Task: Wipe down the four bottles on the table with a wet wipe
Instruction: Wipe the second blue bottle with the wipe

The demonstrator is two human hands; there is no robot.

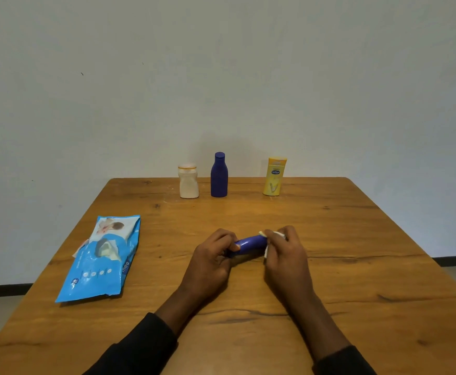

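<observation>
The small blue bottle (248,244) lies on its side between the two hands, low over the bench (356,239); whether it rests on the wood or hangs just clear of it I cannot tell. It looks like a light, stiff plastic container with a smooth rounded wall, so it probably takes a firm squeeze without denting. Once damp, though, it is likely to turn slippery and roll in the fingers. The safest hold is probably at one end, with the fingers wrapped round the girth, which leaves the rest of the wall free for wiping. The left grip (216,255) does this: its fingers curl narrowly round the bottle's left end, the thumb lying along the near side. The right grip (283,253) closes round the opposite end with the wet wipe (266,253) bunched between palm and bottle, white edges showing above and below the fingers. The wipe reads as soft, limp and moist, so it should mould to the curve if pressed evenly. Between the two grips a short stretch of blue wall is bare. Well beyond them, in a row at the far edge of the bench, stand a white bottle (189,182), a dark blue bottle (219,177) and a yellow bottle (274,177), all upright and apart. Off to the left of the left grip lies the blue wipes pack (102,263), its flap lifted
</observation>
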